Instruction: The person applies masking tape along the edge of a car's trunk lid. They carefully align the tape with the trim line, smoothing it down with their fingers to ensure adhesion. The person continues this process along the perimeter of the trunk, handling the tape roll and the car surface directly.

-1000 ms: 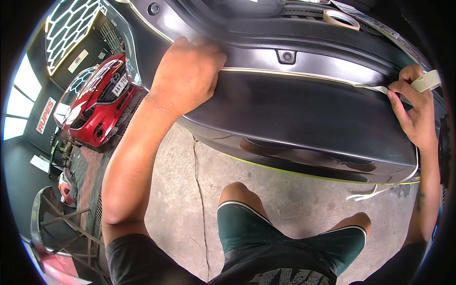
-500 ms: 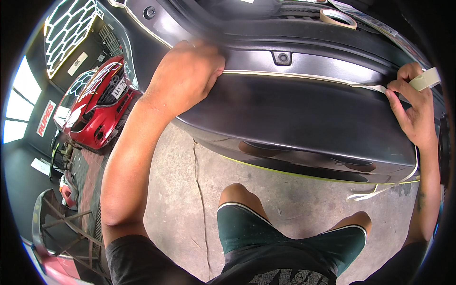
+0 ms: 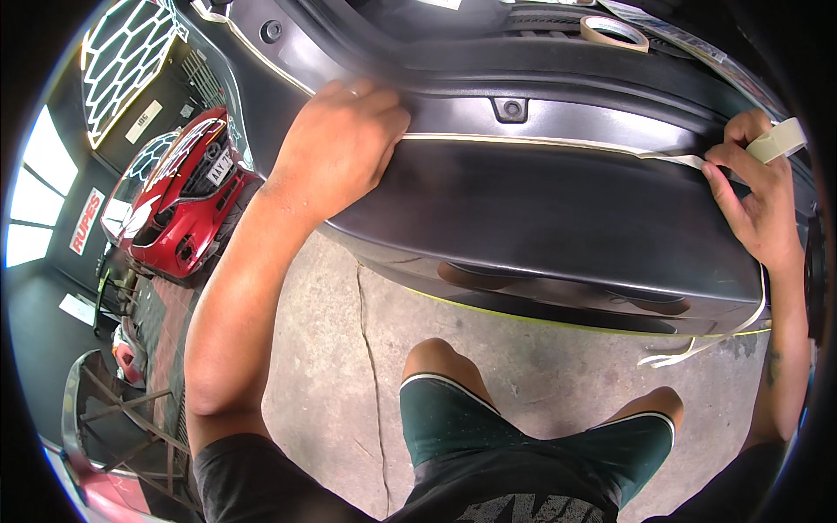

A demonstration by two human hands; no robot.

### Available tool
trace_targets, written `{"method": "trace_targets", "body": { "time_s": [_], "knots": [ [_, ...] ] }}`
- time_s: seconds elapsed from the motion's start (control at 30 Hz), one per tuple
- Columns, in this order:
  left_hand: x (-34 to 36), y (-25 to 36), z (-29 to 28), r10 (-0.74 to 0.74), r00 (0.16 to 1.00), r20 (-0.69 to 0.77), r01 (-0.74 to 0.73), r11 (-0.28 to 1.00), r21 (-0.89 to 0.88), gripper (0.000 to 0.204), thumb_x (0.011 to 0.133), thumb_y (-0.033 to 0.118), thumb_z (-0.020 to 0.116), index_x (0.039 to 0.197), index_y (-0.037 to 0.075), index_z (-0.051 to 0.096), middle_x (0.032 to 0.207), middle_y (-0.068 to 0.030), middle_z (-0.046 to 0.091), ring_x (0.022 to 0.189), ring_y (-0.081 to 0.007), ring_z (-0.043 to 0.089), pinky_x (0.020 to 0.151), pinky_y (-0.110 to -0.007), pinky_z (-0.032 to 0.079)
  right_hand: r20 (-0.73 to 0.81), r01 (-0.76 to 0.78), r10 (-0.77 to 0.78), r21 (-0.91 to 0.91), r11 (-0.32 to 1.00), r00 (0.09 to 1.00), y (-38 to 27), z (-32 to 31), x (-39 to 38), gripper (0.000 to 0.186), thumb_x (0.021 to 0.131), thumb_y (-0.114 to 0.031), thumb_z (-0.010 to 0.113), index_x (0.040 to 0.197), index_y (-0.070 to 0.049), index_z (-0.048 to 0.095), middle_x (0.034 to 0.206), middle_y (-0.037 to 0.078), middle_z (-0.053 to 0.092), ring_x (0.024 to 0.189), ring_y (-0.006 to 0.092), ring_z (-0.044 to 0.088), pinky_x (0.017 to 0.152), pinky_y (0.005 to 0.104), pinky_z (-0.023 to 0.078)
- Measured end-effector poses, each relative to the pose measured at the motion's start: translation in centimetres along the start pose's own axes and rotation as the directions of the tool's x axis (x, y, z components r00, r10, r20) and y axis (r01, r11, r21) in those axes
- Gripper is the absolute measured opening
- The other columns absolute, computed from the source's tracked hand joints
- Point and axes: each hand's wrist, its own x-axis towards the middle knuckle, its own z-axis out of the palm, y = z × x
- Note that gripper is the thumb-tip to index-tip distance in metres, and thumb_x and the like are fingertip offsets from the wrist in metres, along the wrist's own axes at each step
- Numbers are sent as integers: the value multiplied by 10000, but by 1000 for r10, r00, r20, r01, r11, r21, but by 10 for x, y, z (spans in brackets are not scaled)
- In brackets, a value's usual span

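Observation:
A pale strip of masking tape (image 3: 523,141) runs along the upper edge of a dark, glossy car bumper (image 3: 558,209). On the left, my left hand (image 3: 344,144) is closed over that edge, its knuckles up and its thumb side against the strip; its fingertips are hidden. At the far right my right hand (image 3: 754,192) pinches the strip's other end between thumb and fingers. A roll of masking tape (image 3: 779,141) sits at the fingers of this hand. Between the right hand and the bumper edge, the strip lifts slightly and looks twisted.
Another tape roll (image 3: 615,33) lies on the car's dark inner ledge. A loose tape tail (image 3: 676,356) hangs below the bumper's right end. A yellow-green line (image 3: 488,309) follows the lower edge. Cracked concrete floor (image 3: 323,349) lies below; a red car (image 3: 179,209) stands left.
Both hands keep their places on the tape and bumper edge. The view has shifted very slightly; nothing has been let go or taken up.

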Motion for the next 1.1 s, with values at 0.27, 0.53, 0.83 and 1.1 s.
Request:
{"method": "trace_targets", "body": {
  "time_s": [0.27, 0.53, 0.83, 1.1],
  "knots": [
    [2, -2, -8, -63, 998, 22, 66, 979, -191, 95, 939, 94, 866, 1006, 63, 806, 1001, -68, 788, 1020, -317, 730, 954, -460, 566, -6, -11, 11, 37, 999, 1000, 0, 0, 0, 158, 856, -16, 862, 965, 10, 751, 1058, 124, 530, 947, 312, 590, 846, 423, 495],
    [3, -1, 0, -42, 999, -7, 41, 988, -148, 78, 911, 69, 830, 981, 77, 796, 960, -59, 775, 958, -302, 734, 914, -429, 560, -13, -7, 7, 14, 1000, 1000, -2, 0, 1, 159, 847, -28, 865, 956, 10, 757, 1060, 126, 537, 933, 316, 600, 836, 430, 504],
    [6, -4, 3, -16, 1000, -1, 16, 994, -109, 73, 870, 86, 821, 941, 94, 805, 902, -19, 765, 905, -250, 738, 886, -397, 525, -15, -12, 12, 3, 1000, 1000, -3, -1, -1, 168, 842, -34, 872, 956, 5, 754, 1066, 129, 540, 941, 322, 606, 840, 441, 505],
    [1, -2, -5, -59, 997, -48, 59, 998, -6, 75, 895, 103, 853, 968, 101, 836, 918, -22, 758, 934, -263, 725, 880, -418, 550, -16, -12, 13, 48, 999, 1000, -3, 0, 0, 155, 850, -27, 857, 962, -1, 755, 1066, 139, 558, 966, 345, 607, 848, 447, 501]
  ]
}}
